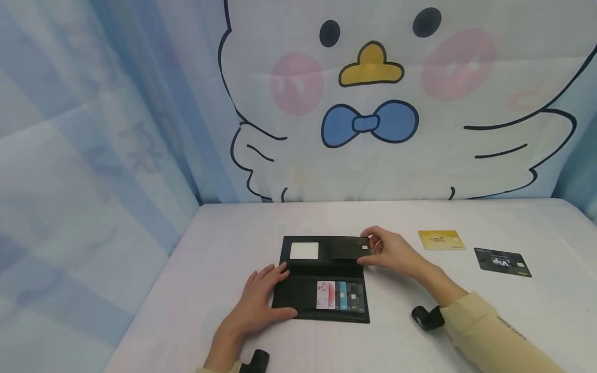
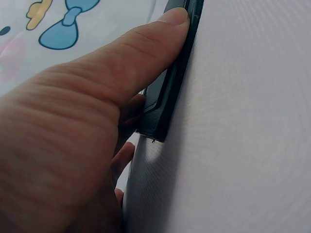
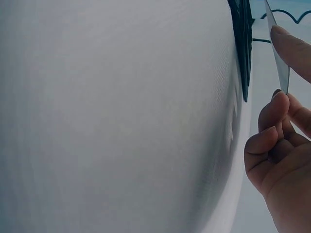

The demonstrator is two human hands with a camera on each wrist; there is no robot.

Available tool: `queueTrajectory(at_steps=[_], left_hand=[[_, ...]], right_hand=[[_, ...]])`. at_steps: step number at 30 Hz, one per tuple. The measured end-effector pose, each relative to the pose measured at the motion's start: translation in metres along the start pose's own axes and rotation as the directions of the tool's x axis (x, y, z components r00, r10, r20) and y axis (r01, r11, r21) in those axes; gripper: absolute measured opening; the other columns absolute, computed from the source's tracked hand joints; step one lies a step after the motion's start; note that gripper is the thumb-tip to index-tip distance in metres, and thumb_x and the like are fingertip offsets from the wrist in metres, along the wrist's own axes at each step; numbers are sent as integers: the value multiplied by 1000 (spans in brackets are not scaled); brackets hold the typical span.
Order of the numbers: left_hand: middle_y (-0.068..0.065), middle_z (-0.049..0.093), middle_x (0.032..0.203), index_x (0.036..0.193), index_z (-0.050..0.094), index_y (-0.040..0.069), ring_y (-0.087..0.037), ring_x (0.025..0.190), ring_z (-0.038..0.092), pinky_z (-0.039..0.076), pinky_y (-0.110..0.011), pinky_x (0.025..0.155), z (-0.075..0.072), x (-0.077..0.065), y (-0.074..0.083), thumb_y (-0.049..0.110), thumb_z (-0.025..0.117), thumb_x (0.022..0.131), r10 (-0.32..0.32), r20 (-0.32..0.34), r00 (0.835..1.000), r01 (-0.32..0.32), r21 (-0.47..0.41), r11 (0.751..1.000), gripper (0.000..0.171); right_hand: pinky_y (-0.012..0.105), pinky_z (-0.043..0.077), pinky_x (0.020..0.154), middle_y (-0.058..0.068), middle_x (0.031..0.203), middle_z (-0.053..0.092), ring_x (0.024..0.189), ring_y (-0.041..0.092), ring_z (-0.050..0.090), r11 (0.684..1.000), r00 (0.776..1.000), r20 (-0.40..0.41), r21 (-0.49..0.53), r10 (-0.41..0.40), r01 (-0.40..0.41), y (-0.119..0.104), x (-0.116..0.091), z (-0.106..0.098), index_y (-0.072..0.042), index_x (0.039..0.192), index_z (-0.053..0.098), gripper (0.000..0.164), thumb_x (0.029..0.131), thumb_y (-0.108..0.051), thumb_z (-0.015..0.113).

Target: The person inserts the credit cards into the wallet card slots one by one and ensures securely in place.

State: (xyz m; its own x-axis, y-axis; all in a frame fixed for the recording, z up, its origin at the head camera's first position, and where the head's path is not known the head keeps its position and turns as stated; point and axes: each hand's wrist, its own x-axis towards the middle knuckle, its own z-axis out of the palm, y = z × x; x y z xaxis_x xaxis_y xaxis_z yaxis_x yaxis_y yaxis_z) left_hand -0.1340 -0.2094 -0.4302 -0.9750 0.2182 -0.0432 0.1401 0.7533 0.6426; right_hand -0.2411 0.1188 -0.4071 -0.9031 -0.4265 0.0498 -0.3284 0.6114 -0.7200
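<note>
A black card wallet point(image 1: 298, 298) lies unfolded on the white table. Its near half holds several overlapping cards point(image 1: 325, 295), one of them pink and white, and a white patch point(image 1: 304, 250) shows on the far half. My left hand point(image 1: 256, 300) rests at the wallet's left side, fingers fairly straight, with the thumb point(image 2: 146, 53) laid over its near edge. Between thumb and fingertips, my right hand point(image 1: 389, 251) pinches a black VIP card point(image 1: 347, 248) by its right end. In the right wrist view this card point(image 3: 282, 68) is seen edge-on, apart from the wallet point(image 3: 243, 48).
To the right on the table point(image 1: 186, 290) lie a gold card point(image 1: 441, 240) and a dark VIP card point(image 1: 502, 262). Behind the table hangs a curtain point(image 1: 373, 171) with a cartoon print. A black wrist camera point(image 1: 426, 317) sits by the right sleeve.
</note>
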Motion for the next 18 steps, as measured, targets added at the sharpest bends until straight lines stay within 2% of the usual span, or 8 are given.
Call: queueTrajectory(at_steps=[10, 18], left_hand=[[-2, 37, 160, 145, 54, 11, -30, 151, 20, 1, -56, 121, 2, 1, -4, 44, 86, 77, 0, -7, 1000, 0, 8, 1000, 83], [-1, 37, 160, 145, 54, 11, -29, 151, 20, 1, -55, 122, 3, 3, -4, 44, 86, 77, 6, -9, 1000, -6, 6, 1000, 83]], right_hand=[[32, 46, 66, 5, 90, 56, 77, 19, 53, 1000, 999, 33, -18, 5, -4, -5, 10, 9, 0, 125, 58, 57, 81, -21, 86], [33, 43, 68, 5, 88, 56, 78, 19, 51, 996, 998, 44, -78, 38, -34, -10, 14, 12, 3, 126, 58, 57, 81, -21, 86]])
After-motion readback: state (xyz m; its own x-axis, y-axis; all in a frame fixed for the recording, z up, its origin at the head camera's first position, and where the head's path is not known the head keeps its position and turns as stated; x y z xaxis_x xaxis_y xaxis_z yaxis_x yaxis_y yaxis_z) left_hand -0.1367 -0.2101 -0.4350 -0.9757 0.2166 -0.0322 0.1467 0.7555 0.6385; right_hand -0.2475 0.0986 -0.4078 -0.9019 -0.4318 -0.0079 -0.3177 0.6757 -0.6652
